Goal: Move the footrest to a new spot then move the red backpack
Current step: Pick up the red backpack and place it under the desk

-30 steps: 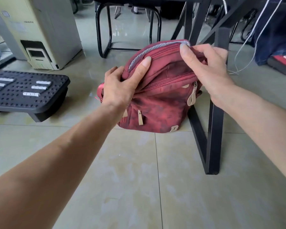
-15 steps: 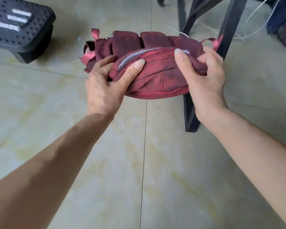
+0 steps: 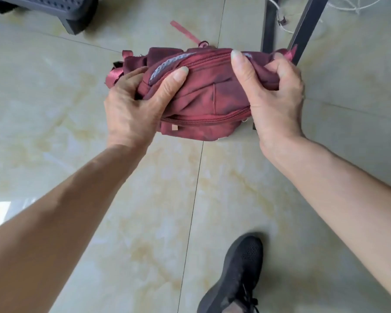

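Fingers: left hand (image 3: 131, 109) clenched on the left end of the backpack (image 3: 203, 98), thumb laid across the grey zip trim; right hand (image 3: 273, 96) clenched on the right end, thumb over the top zip, fabric bunched in the fist. Backpack: red, crumpled, top towards the camera, straps (image 3: 115, 74) hanging at left, one strap end (image 3: 185, 33) trailing beyond; whether it is lifted off the floor (image 3: 54, 109) cannot be told. Footrest (image 3: 54, 10): dark, perforated, on the floor at upper left, well apart. Bench leg (image 3: 307, 26): black, just behind the right hand. Shoe (image 3: 237, 272): black, bottom centre.
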